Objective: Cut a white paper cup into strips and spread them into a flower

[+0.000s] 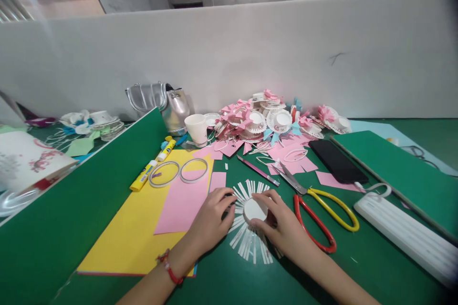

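A white paper cup cut into radiating strips lies flattened on the green table, its round base facing up. My left hand presses the strips on the cup's left side, fingers bent downward. My right hand rests on the right side, its fingertips touching the round base. Neither hand lifts anything. A pink paper sheet lies just left of my left hand on a yellow sheet.
Scissors with red and yellow handles lie right of my right hand. Beyond are a black phone, a white power strip, two tape rings, glue sticks, a whole paper cup, a silver bag and a heap of finished paper flowers.
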Demonstrator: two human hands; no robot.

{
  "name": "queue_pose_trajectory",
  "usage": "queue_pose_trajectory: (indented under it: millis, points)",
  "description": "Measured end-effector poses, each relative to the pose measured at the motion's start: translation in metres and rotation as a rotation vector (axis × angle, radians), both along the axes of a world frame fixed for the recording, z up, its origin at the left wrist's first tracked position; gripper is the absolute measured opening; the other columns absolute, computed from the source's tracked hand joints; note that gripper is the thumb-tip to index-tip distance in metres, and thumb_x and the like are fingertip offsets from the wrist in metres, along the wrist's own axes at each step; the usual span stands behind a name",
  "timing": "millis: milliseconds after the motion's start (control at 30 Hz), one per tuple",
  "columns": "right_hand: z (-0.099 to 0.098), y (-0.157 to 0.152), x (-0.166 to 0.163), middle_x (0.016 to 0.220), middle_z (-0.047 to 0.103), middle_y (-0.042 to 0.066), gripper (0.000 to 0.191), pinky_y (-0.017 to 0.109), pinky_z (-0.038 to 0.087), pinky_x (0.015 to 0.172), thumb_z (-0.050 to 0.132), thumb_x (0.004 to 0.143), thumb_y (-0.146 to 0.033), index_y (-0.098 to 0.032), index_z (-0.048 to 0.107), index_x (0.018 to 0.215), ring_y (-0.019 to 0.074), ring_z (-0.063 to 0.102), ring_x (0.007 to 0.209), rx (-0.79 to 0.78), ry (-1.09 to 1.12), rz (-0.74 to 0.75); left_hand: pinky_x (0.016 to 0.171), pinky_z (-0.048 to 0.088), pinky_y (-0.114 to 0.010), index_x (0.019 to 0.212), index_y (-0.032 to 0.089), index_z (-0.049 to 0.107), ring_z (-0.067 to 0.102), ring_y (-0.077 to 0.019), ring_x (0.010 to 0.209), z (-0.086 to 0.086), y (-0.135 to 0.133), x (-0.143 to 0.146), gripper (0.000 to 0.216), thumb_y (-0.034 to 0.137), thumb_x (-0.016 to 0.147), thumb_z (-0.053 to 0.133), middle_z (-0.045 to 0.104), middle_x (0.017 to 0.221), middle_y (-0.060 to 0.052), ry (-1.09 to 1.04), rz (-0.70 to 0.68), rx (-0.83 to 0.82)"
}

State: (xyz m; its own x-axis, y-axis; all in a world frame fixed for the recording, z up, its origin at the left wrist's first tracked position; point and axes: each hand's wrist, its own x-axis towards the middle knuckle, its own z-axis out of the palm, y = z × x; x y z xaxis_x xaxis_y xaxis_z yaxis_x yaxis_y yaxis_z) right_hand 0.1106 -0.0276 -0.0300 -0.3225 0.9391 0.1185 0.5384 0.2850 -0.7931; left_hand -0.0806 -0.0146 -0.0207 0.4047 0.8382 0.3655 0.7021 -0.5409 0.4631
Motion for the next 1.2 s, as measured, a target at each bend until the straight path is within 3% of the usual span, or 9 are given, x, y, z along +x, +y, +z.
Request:
queue_pose_trajectory:
  millis: [100, 367, 500, 700, 933, 1100, 1200]
  points:
    - [-0.002, 0.001, 0.001, 0.112, 0.055, 0.009, 0.032, 0.035, 0.051, 0.079, 0.055, 0.082, -0.017, -0.020, 0.056, 0.114, 0.0254, 0.060, 0.099, 0.006, 0.003, 0.001, 0.082, 0.053, -0.038, 0.094, 0.014, 0.065, 0.059, -0.0213, 0.095, 0.000, 0.000, 0.000, 0.023, 0.010, 0.083, 0.045, 0.064, 0.099, -0.012, 0.011, -0.009, 0.004]
    - [0.001, 0.001, 0.001, 0.113, 0.056, 0.011, 0.033, 0.037, 0.049, 0.082, 0.056, 0.082, -0.016, -0.018, 0.057, 0.115, 0.0260, 0.060, 0.099, 0.000, 0.018, 0.001, 0.079, 0.050, -0.041, 0.098, 0.015, 0.062, 0.057, -0.0228, 0.091, 0.004, 0.000, 0.001, 0.022, 0.011, 0.083, 0.045, 0.064, 0.095, -0.009, 0.172, -0.033, 0.036]
    - [0.001, 0.002, 0.000, 0.111, 0.056, 0.011, 0.033, 0.035, 0.051, 0.077, 0.057, 0.081, -0.016, -0.018, 0.058, 0.113, 0.0250, 0.061, 0.094, -0.007, 0.018, -0.005, 0.078, 0.049, -0.041, 0.100, 0.017, 0.063, 0.057, -0.0237, 0.091, 0.005, 0.000, 0.000, 0.026, 0.010, 0.083, 0.045, 0.064, 0.096, -0.010, 0.252, -0.051, 0.090]
    - [-0.001, 0.002, 0.001, 0.111, 0.055, 0.010, 0.034, 0.029, 0.051, 0.058, 0.056, 0.081, -0.017, -0.017, 0.057, 0.115, 0.0165, 0.061, 0.064, -0.037, 0.017, -0.001, 0.081, 0.049, -0.041, 0.104, 0.016, 0.062, 0.056, -0.0237, 0.095, 0.002, -0.002, -0.002, 0.028, 0.009, 0.084, 0.043, 0.063, 0.102, -0.011, 0.210, -0.052, 0.122]
    - [0.002, 0.001, 0.001, 0.110, 0.055, 0.010, 0.033, 0.031, 0.051, 0.065, 0.056, 0.081, -0.016, -0.018, 0.057, 0.114, 0.0201, 0.061, 0.078, -0.041, 0.024, 0.004, 0.074, 0.049, -0.037, 0.076, 0.018, 0.068, 0.054, -0.0210, 0.087, 0.005, -0.006, -0.012, 0.034, -0.001, 0.075, 0.039, 0.059, 0.090, -0.009, 0.028, -0.048, 0.130]
    - [0.003, 0.002, 0.000, 0.108, 0.056, 0.009, 0.034, 0.031, 0.051, 0.060, 0.057, 0.080, -0.015, -0.018, 0.058, 0.113, 0.0160, 0.057, 0.064, -0.041, 0.019, -0.002, 0.069, 0.049, -0.036, 0.078, 0.018, 0.069, 0.054, -0.0208, 0.080, 0.007, -0.005, -0.016, 0.032, 0.002, 0.076, 0.041, 0.060, 0.081, -0.008, 0.137, -0.051, 0.100]
    - [0.002, 0.002, 0.000, 0.108, 0.055, 0.009, 0.033, 0.029, 0.050, 0.058, 0.056, 0.081, -0.016, -0.019, 0.057, 0.113, 0.0152, 0.056, 0.061, -0.038, 0.014, -0.001, 0.074, 0.050, -0.038, 0.091, 0.017, 0.067, 0.057, -0.0218, 0.085, 0.009, -0.002, -0.019, 0.030, 0.007, 0.080, 0.042, 0.065, 0.090, -0.009, 0.201, -0.018, 0.100]
